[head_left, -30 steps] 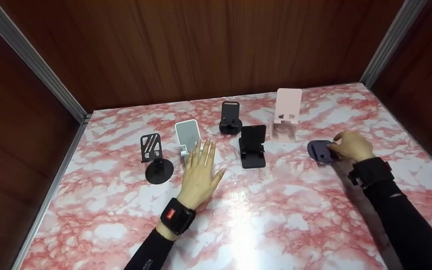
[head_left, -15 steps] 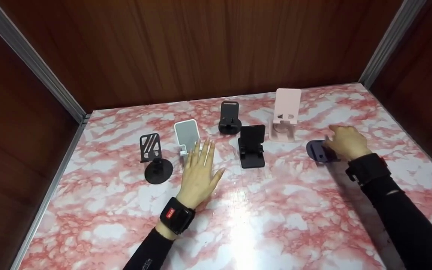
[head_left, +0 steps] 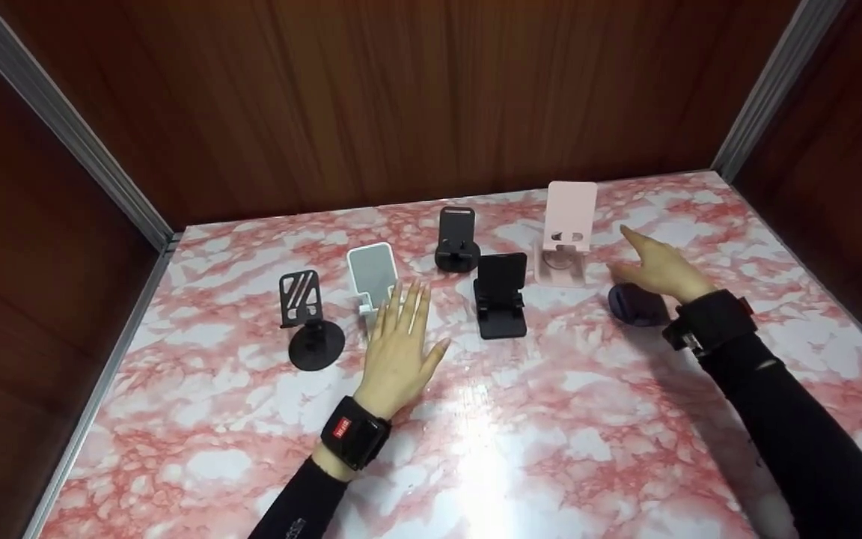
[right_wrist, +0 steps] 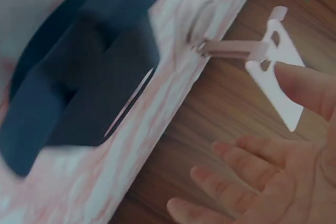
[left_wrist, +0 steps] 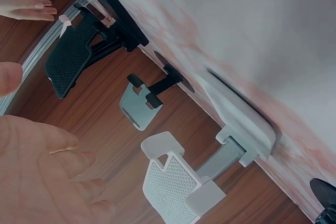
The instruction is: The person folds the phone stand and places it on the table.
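My left hand (head_left: 399,359) is held palm down with its fingers straight and spread, just in front of the white phone stand (head_left: 373,273). In the left wrist view nothing lies in its palm, and the padded rest of the white stand (left_wrist: 170,187) is close beside the fingers. My right hand (head_left: 663,268) hovers over the far right edge of a dark blue phone stand (head_left: 637,305), fingers extended forward. The right wrist view shows the palm apart from the blue stand (right_wrist: 107,82), which sits low and folded. Part of the blue stand is hidden by the hand in the head view.
A pink phone stand (head_left: 570,213) stands left of my right hand. Two black phone stands, one behind (head_left: 457,238) and one in front (head_left: 502,299), occupy the middle. A slotted black stand (head_left: 313,318) is at the left. Wooden panels (head_left: 431,97) enclose the marbled table.
My right hand has let go of the blue stand's edge and moved forward and left over it, its fingers straightening. My left hand has stayed in place.
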`<state>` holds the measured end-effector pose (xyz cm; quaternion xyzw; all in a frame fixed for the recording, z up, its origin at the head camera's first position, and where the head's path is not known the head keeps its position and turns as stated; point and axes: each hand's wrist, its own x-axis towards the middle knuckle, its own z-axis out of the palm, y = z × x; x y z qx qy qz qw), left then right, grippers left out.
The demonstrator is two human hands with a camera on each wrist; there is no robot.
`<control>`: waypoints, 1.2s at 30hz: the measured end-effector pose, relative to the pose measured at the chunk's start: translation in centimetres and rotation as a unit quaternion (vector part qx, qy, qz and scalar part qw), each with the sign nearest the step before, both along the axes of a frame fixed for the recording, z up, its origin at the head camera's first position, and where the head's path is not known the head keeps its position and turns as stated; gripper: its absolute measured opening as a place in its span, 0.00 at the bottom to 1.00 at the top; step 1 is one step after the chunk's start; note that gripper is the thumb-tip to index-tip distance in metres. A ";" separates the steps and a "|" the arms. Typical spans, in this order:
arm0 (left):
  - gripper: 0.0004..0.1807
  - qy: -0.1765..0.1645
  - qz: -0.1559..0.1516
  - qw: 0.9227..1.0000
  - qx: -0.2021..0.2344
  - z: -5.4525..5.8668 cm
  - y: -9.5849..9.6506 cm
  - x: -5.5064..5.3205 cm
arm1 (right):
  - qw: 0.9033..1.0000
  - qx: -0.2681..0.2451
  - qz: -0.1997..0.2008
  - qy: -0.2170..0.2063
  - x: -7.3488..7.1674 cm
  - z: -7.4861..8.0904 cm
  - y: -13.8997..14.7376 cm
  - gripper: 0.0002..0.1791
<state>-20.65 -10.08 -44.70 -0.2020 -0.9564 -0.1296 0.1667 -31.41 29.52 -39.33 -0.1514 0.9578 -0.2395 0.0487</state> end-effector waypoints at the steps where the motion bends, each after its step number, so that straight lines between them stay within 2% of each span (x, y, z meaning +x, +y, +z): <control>1: 0.41 0.000 -0.001 1.000 0.002 0.0 0.0 0.0 | 1.000 -0.009 0.002 -0.005 -0.1 0.1 -0.2 0.42; 4: 0.41 0.010 -0.003 1.000 0.002 0.2 0.1 0.0 | 0.998 -0.056 0.003 -0.020 -0.7 0.4 -1.0 0.41; 6: 0.41 0.018 -0.005 1.000 0.001 0.2 0.1 0.1 | 0.993 -0.107 -0.003 -0.043 -1.2 0.5 -1.5 0.42; 10: 0.41 0.019 -0.009 1.000 0.001 0.3 0.2 0.1 | 0.970 -0.225 -0.024 -0.089 -2.2 0.4 -2.0 0.42; 13: 0.41 0.015 -0.011 1.000 0.000 0.3 0.3 0.1 | 0.954 -0.278 -0.044 -0.102 -2.9 0.3 -2.1 0.40; 18: 0.41 0.021 -0.011 1.000 0.000 0.5 0.5 0.2 | 0.941 -0.316 -0.079 -0.088 -3.7 -0.1 -2.5 0.35; 22: 0.41 0.030 -0.013 0.999 0.004 0.6 0.5 0.2 | 0.931 -0.347 -0.093 -0.060 -4.2 -0.4 -3.2 0.29; 29: 0.41 0.026 -0.017 0.999 0.008 0.7 0.5 0.3 | 0.909 -0.401 -0.113 -0.020 -4.8 -1.2 -3.8 0.17; 36: 0.41 0.021 -0.017 1.000 0.015 0.5 0.5 0.4 | 0.909 -0.403 -0.109 0.005 -5.4 -1.9 -3.5 0.12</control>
